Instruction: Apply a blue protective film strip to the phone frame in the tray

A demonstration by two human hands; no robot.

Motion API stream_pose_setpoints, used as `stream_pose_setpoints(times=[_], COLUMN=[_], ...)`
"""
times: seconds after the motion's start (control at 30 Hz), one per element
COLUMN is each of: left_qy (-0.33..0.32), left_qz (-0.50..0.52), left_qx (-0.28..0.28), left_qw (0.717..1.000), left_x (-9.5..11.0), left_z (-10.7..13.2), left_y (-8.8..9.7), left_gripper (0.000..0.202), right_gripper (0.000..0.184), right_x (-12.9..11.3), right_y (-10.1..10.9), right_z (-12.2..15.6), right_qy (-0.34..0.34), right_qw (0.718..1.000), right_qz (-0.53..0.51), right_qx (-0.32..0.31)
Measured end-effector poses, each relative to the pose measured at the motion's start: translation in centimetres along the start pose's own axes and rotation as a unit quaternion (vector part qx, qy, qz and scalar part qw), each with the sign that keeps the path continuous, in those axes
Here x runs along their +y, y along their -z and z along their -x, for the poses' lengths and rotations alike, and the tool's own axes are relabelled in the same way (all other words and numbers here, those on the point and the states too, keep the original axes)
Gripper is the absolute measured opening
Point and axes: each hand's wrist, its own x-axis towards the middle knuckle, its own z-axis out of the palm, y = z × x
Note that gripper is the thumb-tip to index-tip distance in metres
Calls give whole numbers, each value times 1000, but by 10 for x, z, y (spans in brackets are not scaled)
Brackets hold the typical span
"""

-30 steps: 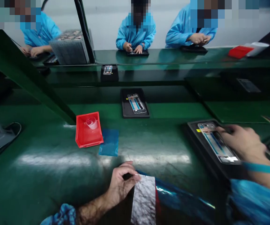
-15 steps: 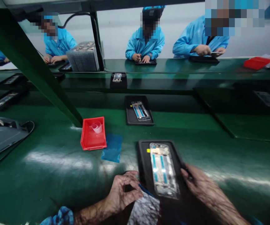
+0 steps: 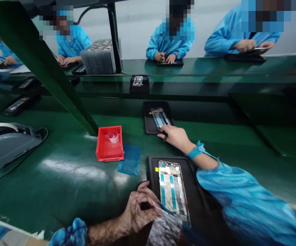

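Observation:
A black tray (image 3: 153, 171) holding a phone frame (image 3: 172, 189) with blue strips lies right in front of me. My left hand (image 3: 141, 206) rests at the tray's near left corner, its fingers pinched on the edge of a silvery-blue film sheet (image 3: 164, 229) at the bottom of the view. My right hand (image 3: 175, 136) stretches forward, and its fingers grip the near edge of a second black tray (image 3: 149, 124), which holds another phone frame (image 3: 159, 118).
A red bin (image 3: 104, 153) with a clear tape roll (image 3: 113, 136) and a blue film piece (image 3: 129, 160) lie left of the trays. At far left sits a grey tape dispenser (image 3: 6, 143). A green beam (image 3: 47, 68) slants overhead. Three people in blue work across the belt.
My right hand carried the tray with the phone frame from the right to the spot in front of me, let it go, and reached forward to the far tray. My left hand stayed put.

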Motion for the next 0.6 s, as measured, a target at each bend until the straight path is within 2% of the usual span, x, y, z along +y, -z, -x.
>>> stream_pose_setpoints(times=[0.07,0.17,0.27,0.4,0.53,0.6], left_qy=[-18,-38,-60,-83,-108,-125], left_qz=[0,-7,-11,-30,-76,-130], left_qx=[0,-19,-37,-44,-77,-82], left_qw=[1000,999,997,995,988,980], left_x=[1,8,18,37,60,68], left_z=[-2,-4,-6,-3,1,-2], left_y=[0,2,2,-2,-6,-7], left_gripper=[44,36,31,23,5,5], right_gripper=[25,29,30,22,12,15], right_x=[0,8,11,-8,-30,-32], right_y=[-7,-3,10,22,24,28], right_z=[-10,5,48,113,151,164], right_qy=[3,5,12,33,34,17], right_qw=[1000,997,990,981,975,976], right_qz=[-22,-72,-125,-187,-217,-214], right_qx=[10,39,58,36,29,45])
